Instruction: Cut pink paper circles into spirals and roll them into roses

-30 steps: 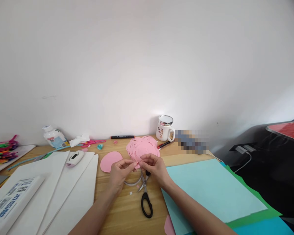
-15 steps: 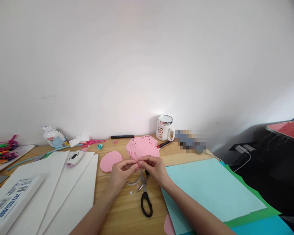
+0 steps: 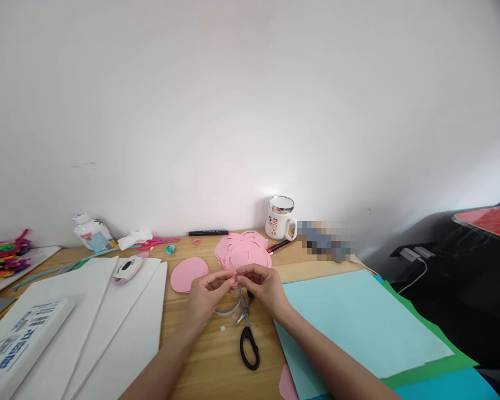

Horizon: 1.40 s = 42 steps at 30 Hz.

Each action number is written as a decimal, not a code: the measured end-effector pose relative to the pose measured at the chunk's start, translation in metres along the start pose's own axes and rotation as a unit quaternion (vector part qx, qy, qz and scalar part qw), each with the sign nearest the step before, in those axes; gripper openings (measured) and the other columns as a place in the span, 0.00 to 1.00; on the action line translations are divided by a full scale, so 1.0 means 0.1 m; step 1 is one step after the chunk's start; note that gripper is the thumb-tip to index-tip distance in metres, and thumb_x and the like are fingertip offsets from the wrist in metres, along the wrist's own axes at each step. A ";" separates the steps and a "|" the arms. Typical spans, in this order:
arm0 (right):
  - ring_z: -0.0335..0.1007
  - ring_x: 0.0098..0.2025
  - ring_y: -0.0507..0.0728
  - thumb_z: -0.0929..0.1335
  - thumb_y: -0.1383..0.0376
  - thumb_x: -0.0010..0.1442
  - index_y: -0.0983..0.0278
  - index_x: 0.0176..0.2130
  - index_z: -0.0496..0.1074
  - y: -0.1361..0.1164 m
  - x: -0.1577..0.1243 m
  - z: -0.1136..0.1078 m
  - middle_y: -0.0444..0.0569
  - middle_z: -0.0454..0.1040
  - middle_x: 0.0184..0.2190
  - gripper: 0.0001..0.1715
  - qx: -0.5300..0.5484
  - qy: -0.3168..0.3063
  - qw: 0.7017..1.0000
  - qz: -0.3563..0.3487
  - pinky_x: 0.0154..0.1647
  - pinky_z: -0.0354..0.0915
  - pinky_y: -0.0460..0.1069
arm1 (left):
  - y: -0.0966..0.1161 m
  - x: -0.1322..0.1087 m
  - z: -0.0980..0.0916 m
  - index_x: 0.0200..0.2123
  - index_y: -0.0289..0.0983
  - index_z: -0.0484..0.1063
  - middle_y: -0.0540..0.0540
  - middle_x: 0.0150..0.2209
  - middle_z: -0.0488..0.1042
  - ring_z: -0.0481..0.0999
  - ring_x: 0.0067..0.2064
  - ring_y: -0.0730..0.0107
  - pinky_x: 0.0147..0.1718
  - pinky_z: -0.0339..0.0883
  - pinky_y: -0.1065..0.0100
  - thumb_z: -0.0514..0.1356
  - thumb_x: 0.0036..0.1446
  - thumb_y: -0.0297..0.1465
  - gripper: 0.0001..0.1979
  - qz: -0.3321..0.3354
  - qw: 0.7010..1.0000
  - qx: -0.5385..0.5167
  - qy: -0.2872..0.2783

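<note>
My left hand [image 3: 210,290] and my right hand [image 3: 260,283] meet fingertip to fingertip above the table. Both are closed in a pinch on a small piece of pink paper [image 3: 234,280], mostly hidden by the fingers. Beneath them lie black-handled scissors [image 3: 249,347], blades slightly apart, and a roll of tape [image 3: 228,311] partly covered by my hands. Pink paper circles [image 3: 185,274] are stacked beside my left hand. A pile of cut pink paper rounds [image 3: 245,250] lies just behind my fingers.
White sheets [image 3: 144,316] and a white box [image 3: 25,339] cover the left side. Light blue paper [image 3: 358,316] lies over green and blue sheets at right. A mug [image 3: 280,219], a marker [image 3: 208,233] and a white bottle [image 3: 94,233] stand or lie along the wall.
Both hands stay in nearly the same place, still pinching the pink paper; the fingertips have shifted only slightly. Nothing else has visibly moved.
</note>
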State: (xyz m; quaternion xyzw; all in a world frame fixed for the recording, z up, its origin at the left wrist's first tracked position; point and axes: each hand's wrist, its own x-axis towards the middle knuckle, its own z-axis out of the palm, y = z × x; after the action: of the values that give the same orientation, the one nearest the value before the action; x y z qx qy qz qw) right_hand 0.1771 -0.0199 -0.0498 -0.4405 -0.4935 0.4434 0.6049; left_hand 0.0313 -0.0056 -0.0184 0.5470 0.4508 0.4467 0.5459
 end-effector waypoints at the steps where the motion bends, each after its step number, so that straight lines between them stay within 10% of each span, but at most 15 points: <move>1: 0.76 0.28 0.57 0.74 0.58 0.44 0.65 0.29 0.76 0.00 0.00 0.00 0.49 0.79 0.27 0.13 -0.002 0.002 1.000 -0.002 0.33 0.73 0.52 | 0.00 0.00 0.00 0.28 0.33 0.78 0.46 0.23 0.79 0.77 0.25 0.68 0.30 0.73 0.70 0.68 0.38 0.32 0.11 0.000 1.000 0.000 0.001; 42: 0.72 0.27 0.53 0.64 0.74 0.50 0.64 0.31 0.71 0.09 -0.09 0.04 0.48 0.76 0.26 0.09 -0.282 0.025 0.935 -0.213 0.29 0.70 0.46 | -0.24 0.00 -0.01 0.33 0.36 0.77 0.45 0.32 0.79 0.79 0.31 0.66 0.32 0.75 0.68 0.60 0.49 0.31 0.08 0.201 0.964 0.173 0.003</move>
State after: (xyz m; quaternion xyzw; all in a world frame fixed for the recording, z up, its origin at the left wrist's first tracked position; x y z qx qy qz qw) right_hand 0.1711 -0.0266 -0.0599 -0.4889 -0.6650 0.1355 0.5480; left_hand 0.0306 -0.0055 -0.0427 0.7109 0.4036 0.4644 0.3407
